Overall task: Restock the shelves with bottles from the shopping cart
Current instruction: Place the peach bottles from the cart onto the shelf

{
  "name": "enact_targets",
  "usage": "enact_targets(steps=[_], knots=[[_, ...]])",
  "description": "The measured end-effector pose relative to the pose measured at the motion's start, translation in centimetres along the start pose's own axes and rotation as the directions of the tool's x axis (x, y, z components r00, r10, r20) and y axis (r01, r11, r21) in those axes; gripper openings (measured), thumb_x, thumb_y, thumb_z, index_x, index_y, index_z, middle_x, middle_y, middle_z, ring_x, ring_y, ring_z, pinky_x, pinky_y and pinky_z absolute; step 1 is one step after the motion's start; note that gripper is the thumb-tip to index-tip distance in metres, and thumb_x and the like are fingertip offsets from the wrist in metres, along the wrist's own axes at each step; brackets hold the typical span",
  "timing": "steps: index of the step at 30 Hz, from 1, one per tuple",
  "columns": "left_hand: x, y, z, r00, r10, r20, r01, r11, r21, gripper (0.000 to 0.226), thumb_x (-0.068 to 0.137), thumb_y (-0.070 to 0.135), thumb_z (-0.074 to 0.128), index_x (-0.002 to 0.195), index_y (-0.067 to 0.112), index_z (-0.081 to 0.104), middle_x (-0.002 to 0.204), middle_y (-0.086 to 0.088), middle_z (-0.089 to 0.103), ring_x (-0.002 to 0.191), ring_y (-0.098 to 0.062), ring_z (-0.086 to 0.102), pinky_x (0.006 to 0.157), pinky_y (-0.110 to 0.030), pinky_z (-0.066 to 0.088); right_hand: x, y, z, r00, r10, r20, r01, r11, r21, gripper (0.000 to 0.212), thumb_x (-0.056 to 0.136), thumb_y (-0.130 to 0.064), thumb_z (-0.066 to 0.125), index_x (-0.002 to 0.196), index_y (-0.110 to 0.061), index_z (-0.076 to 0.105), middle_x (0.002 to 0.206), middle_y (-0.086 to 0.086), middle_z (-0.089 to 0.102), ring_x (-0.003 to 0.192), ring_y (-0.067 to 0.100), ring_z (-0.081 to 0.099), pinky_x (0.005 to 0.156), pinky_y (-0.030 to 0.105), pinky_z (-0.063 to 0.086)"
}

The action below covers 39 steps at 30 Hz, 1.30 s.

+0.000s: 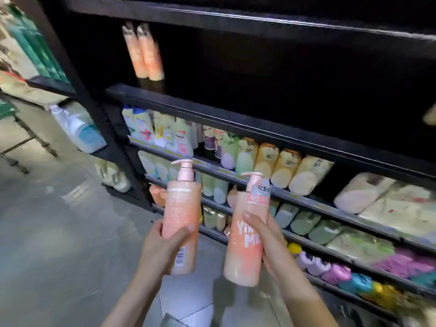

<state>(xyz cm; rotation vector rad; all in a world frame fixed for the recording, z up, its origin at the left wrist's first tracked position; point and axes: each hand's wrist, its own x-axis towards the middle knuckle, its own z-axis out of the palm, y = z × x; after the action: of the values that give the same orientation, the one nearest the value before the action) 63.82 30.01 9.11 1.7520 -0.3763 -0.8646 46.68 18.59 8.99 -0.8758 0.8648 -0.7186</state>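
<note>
A: Status?
B: Carry step. Left hand (162, 244) grips one peach pump bottle (181, 215), right hand (264, 241) grips its twin (245, 234), both upright before the shelves.
A: Next?
B: Probably up beside the matching pair (144, 53) on the dark shelf (236, 107) (mostly bare there).

Two peach pump bottles held up before a dark store shelf

The left hand (162, 246) grips one peach pump bottle (181, 215) with its barcode side showing; the right hand (266, 241) grips a second peach pump bottle (245, 237) with white lettering facing out, both upright and slightly apart. Above them, two matching peach bottles (144, 51) stand side by side on a black shelf (212, 109) that is otherwise dark. Lower shelves (306, 199) carry rows of pastel bottles and pouches, blurred. A grey tiled floor (59, 220) lies at left.
</note>
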Motion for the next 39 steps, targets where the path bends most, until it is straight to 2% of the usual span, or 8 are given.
enact_targets(steps=[4,11,16,19,22,27,32,39], knots=[[2.9,0.4,-7.4,0.996,-0.019,-0.083,0.014,0.998,-0.059,0.072,0.032,0.054,0.07,0.095,0.021,0.059,0.082,-0.003,0.071,0.059,-0.011,0.067,0.053,-0.025,0.048,2.7,2.4,8.3,0.997,-0.002,0.079,0.008,0.997,-0.071,0.055,0.064,-0.017,0.08,0.115,-0.011,0.058,0.083,0.008,0.07,0.073,0.023,0.066,0.068,0.035,0.055],[9.6,3.2,-13.9,0.997,0.04,-0.066,-0.05,0.987,-0.155,0.056,0.049,0.04,0.077,0.097,0.017,0.061,0.084,-0.005,0.072,0.061,-0.011,0.069,0.05,-0.021,0.049,7.2,3.4,16.6,0.99,-0.014,0.137,0.032,0.991,-0.129,0.04,0.068,-0.025,0.073,0.106,-0.018,0.062,0.079,0.004,0.071,0.068,0.017,0.068,0.057,0.028,0.054],[15.5,6.7,-15.7,0.993,0.094,-0.074,-0.108,0.971,-0.215,0.069,0.037,0.052,0.077,0.096,0.02,0.061,0.081,-0.001,0.073,0.068,-0.015,0.071,0.055,-0.025,0.051,13.0,2.6,21.0,0.985,-0.036,0.17,0.058,0.989,-0.133,0.047,0.069,-0.023,0.073,0.114,-0.012,0.061,0.081,0.009,0.07,0.067,0.018,0.066,0.055,0.027,0.053],[19.2,8.4,-17.3,0.991,0.102,-0.087,-0.12,0.967,-0.227,0.065,0.041,0.043,0.081,0.098,0.016,0.062,0.08,-0.005,0.074,0.067,-0.02,0.071,0.056,-0.03,0.053,17.4,1.6,24.1,0.977,-0.033,0.21,0.056,0.993,-0.104,0.05,0.07,-0.02,0.072,0.117,-0.009,0.058,0.08,0.011,0.069,0.065,0.019,0.067,0.053,0.027,0.053],[23.1,9.9,-19.4,0.989,0.094,-0.114,-0.116,0.971,-0.209,0.057,0.05,0.035,0.077,0.1,0.012,0.062,0.082,-0.009,0.073,0.064,-0.019,0.07,0.054,-0.028,0.052,21.8,0.1,27.4,0.974,-0.044,0.224,0.075,0.988,-0.135,0.049,0.071,-0.024,0.072,0.118,-0.016,0.059,0.082,0.009,0.071,0.068,0.021,0.069,0.056,0.029,0.053],[29.4,12.8,-22.0,0.979,0.146,-0.139,-0.169,0.97,-0.175,0.071,0.04,0.047,0.078,0.101,0.015,0.062,0.085,-0.006,0.074,0.068,-0.018,0.071,0.055,-0.027,0.052,28.2,-3.2,32.2,0.969,-0.088,0.23,0.131,0.975,-0.178,0.052,0.07,-0.031,0.073,0.118,-0.019,0.059,0.087,0.005,0.072,0.074,0.019,0.07,0.059,0.029,0.054],[35.2,15.4,-22.2,0.98,0.177,-0.086,-0.189,0.969,-0.161,0.075,0.042,0.053,0.079,0.104,0.015,0.062,0.092,-0.006,0.073,0.078,-0.021,0.072,0.066,-0.035,0.055,32.0,-5.8,35.1,0.969,-0.158,0.188,0.201,0.951,-0.234,0.049,0.067,-0.037,0.071,0.113,-0.023,0.058,0.088,0.002,0.073,0.076,0.016,0.072,0.059,0.025,0.054],[43.6,19.8,-19.9,0.965,0.239,0.105,-0.211,0.951,-0.225,0.063,0.053,0.039,0.089,0.103,0.014,0.059,0.079,0.001,0.074,0.065,-0.016,0.072,0.049,-0.021,0.052,36.7,-7.2,37.3,0.966,-0.244,0.089,0.257,0.946,-0.198,0.049,0.068,-0.035,0.073,0.113,-0.024,0.058,0.086,0.0,0.073,0.075,0.016,0.072,0.058,0.024,0.054]])
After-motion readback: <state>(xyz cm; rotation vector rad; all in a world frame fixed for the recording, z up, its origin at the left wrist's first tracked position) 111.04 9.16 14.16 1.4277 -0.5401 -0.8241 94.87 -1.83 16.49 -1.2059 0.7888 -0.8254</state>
